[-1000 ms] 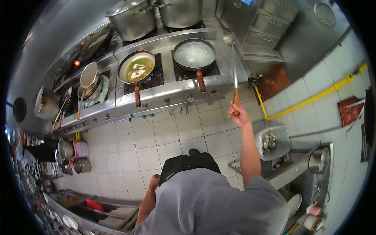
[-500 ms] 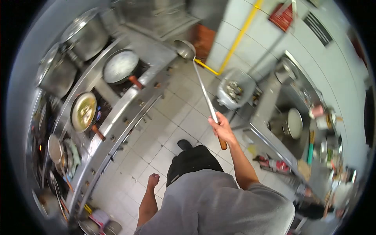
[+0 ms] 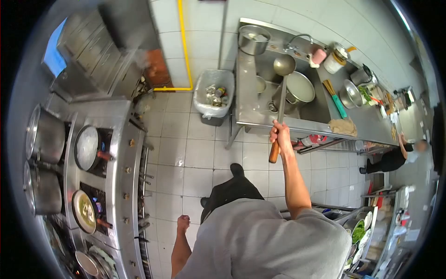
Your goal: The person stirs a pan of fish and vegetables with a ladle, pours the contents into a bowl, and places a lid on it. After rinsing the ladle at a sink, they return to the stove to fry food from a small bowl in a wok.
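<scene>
My right hand point(image 3: 280, 135) is wrapped around the long handle of a metal ladle point(image 3: 284, 65), whose wooden grip end sticks out below my fist. The ladle reaches forward over the sink point(image 3: 316, 111), its bowl overlapping the far rim of a pot point(image 3: 300, 87) of whitish liquid in this view. Beside that pot, a small bowl point(image 3: 260, 84) sits in the basin. At my left side hangs my left hand point(image 3: 183, 222), fingers curled in with nothing showing in them, above the tiled floor.
On the left stands a stove point(image 3: 118, 186) with a frying pan point(image 3: 85, 211) of yellowish food, a pan point(image 3: 87, 148) and large lidded pots. A lined trash bin point(image 3: 213, 95) is left of the sink. Farther right, a person point(image 3: 395, 158) stands at the counter.
My body and view have turned right, from the stove toward the sink. The ladle has swung from over the floor to over the sink, still in my right hand.
</scene>
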`<action>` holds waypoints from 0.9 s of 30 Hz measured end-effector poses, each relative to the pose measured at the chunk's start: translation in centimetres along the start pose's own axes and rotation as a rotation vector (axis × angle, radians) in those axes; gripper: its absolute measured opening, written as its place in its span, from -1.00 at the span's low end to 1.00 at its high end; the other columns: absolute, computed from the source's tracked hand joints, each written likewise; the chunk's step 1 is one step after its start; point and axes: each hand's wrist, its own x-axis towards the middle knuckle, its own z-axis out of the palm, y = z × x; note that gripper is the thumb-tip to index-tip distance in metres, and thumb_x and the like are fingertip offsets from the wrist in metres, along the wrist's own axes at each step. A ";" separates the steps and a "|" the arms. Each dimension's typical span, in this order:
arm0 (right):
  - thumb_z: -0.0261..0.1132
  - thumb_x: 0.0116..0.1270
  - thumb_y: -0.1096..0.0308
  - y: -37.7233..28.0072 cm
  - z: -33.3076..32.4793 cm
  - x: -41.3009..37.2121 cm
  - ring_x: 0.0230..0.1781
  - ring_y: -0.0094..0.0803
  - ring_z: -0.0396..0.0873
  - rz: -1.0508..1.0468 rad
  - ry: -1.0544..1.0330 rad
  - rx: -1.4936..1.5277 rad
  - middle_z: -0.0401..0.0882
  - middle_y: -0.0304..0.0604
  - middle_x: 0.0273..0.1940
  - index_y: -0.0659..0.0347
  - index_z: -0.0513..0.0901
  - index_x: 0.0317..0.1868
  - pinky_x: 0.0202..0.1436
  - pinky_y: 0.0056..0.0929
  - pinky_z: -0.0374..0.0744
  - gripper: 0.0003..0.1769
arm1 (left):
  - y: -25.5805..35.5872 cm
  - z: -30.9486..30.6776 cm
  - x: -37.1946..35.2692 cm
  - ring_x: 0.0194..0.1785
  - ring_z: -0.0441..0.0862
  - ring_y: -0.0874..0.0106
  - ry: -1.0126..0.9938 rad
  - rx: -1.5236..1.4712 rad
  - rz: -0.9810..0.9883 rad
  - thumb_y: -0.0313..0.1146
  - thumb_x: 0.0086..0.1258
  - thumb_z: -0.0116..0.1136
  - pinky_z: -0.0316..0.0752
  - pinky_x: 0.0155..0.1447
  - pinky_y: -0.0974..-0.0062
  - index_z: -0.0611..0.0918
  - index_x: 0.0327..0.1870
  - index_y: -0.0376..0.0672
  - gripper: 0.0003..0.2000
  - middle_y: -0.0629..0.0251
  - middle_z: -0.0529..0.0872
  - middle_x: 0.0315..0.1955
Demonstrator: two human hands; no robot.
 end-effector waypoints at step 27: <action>0.09 0.47 0.26 -14.0 -20.7 22.3 -0.67 -0.63 0.24 0.128 -0.123 0.241 0.29 -0.35 -0.52 0.29 0.46 -0.02 -0.68 -0.59 0.30 -0.74 | 21.1 18.4 5.2 -0.55 0.54 0.49 0.060 0.227 0.131 -0.34 0.23 0.08 0.46 -0.42 0.50 0.63 -0.30 -0.27 -0.82 0.30 0.62 -0.58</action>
